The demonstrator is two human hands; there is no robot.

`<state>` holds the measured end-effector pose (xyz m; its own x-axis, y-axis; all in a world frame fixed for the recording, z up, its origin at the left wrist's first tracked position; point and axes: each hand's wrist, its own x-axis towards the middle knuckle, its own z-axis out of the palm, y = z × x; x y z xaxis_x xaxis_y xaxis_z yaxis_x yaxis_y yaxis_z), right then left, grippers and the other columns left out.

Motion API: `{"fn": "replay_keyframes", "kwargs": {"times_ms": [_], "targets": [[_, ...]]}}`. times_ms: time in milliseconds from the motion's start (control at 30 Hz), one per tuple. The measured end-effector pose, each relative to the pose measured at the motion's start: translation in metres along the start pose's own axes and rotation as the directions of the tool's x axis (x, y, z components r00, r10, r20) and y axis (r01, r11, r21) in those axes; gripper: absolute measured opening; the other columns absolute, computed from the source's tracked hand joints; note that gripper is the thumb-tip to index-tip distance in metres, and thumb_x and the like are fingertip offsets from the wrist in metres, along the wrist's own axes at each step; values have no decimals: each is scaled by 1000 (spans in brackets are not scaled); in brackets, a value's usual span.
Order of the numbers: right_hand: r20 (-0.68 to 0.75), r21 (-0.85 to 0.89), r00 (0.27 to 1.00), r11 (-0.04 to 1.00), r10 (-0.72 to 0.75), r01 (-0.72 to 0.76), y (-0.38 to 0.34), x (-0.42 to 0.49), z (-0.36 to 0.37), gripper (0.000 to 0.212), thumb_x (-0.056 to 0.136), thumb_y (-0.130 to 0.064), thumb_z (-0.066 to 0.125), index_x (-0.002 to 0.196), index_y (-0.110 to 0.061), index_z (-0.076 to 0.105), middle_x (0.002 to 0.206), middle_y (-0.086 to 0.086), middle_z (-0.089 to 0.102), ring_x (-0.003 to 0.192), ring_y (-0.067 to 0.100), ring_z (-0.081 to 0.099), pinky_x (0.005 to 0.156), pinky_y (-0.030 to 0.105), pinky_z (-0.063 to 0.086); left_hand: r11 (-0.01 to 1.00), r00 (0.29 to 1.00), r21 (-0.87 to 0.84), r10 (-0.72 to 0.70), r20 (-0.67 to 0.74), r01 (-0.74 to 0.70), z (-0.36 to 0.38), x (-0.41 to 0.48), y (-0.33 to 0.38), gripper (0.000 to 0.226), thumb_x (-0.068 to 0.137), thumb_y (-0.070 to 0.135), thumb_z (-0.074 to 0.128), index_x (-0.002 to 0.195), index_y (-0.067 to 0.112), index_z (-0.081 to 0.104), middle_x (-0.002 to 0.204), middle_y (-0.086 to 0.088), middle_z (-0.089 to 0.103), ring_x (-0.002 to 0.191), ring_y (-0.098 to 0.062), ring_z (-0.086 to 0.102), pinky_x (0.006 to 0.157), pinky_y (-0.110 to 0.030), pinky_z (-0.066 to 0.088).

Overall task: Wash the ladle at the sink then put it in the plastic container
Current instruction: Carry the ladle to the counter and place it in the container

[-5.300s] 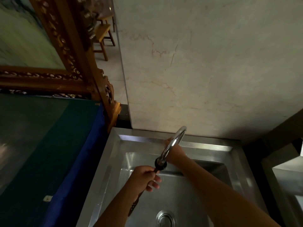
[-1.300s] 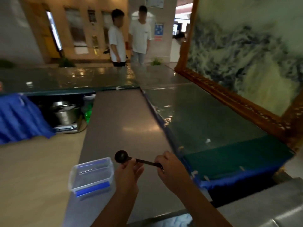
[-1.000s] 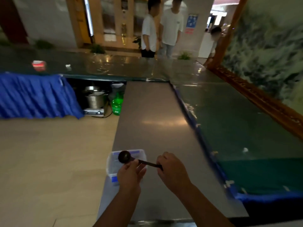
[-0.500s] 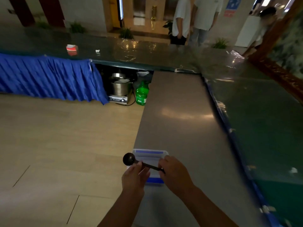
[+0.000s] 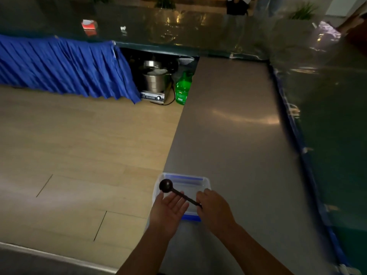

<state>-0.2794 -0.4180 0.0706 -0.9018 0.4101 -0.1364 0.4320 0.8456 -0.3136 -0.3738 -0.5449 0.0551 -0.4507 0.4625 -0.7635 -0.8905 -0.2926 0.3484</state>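
Observation:
A small dark ladle [image 5: 166, 185] with a round bowl and thin handle hangs over the clear plastic container [image 5: 205, 180], which has blue clips and sits at the near left edge of the steel counter [image 5: 234, 135]. My right hand [image 5: 213, 207] pinches the handle's end. My left hand [image 5: 169, 210] is palm up with fingers spread just under the handle, near the bowl; I cannot tell whether it touches the ladle. The bowl sits above the container's far left corner.
A wooden floor [image 5: 69, 145] lies left of the counter. Under a blue-skirted table [image 5: 59, 64] stand a steel pot on a cooker [image 5: 155, 80] and a green bottle [image 5: 182, 88]. A glass-topped table [image 5: 337, 116] borders the counter on the right.
I turned from the sink to the counter with the ladle in both hands. In the last half second my left hand opened flat under the handle and the ladle came over the container.

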Motion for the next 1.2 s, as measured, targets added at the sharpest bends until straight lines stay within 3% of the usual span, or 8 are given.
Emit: {"fn": "replay_keyframes", "kwargs": {"times_ms": [200,367,500,667,833,1000,1200], "targets": [[101,-15,991,997,82,-81,-6,14,25,13,91,-17,46,101,-17,55,105,4,61,96,21,57,76,33,47,995,996,-44,-89,22,90,-19,23,8,67,98,51,34,143,2,39,139,-23,54,127,-37,51,92,-47,48],[151,-47,981,992,120,-115,-9,33,38,17,92,-20,47,107,-19,55,110,4,60,101,22,57,80,33,50,991,992,-44,-129,13,129,-25,41,18,74,95,56,36,145,1,36,142,-24,50,131,-39,48,103,-50,41],[197,-75,968,987,156,-144,-7,47,45,20,93,-20,47,112,-18,54,113,6,59,104,23,57,82,36,52,986,988,-59,-152,32,153,-25,53,24,77,93,57,41,146,2,32,149,-24,41,132,-40,46,104,-51,40],[221,-80,956,981,191,-177,-8,54,53,19,94,-21,46,110,-18,54,112,6,59,104,23,57,79,36,51,983,985,-60,-171,26,172,-26,66,26,77,92,58,42,146,3,33,148,-24,43,131,-40,47,111,-53,37],[266,-108,940,976,213,-190,-6,60,58,23,95,-20,43,116,-18,51,118,7,57,109,24,55,82,36,51,979,980,-46,-200,10,200,-26,76,28,77,91,58,44,144,2,36,137,-23,52,122,-39,53,100,-52,44],[289,-129,933,975,212,-182,-5,60,61,24,96,-20,40,118,-17,50,120,9,55,113,26,52,85,39,49,973,974,-42,-228,-7,228,-25,77,28,75,91,58,45,142,3,40,141,-21,50,128,-39,49,112,-54,36],[289,-139,930,971,227,-194,-5,62,62,24,96,-23,42,118,-18,49,120,9,54,113,27,52,84,40,50,972,972,15,-234,-24,235,-18,74,31,74,92,58,44,142,4,42,143,-21,48,131,-38,47,114,-54,33]]}}
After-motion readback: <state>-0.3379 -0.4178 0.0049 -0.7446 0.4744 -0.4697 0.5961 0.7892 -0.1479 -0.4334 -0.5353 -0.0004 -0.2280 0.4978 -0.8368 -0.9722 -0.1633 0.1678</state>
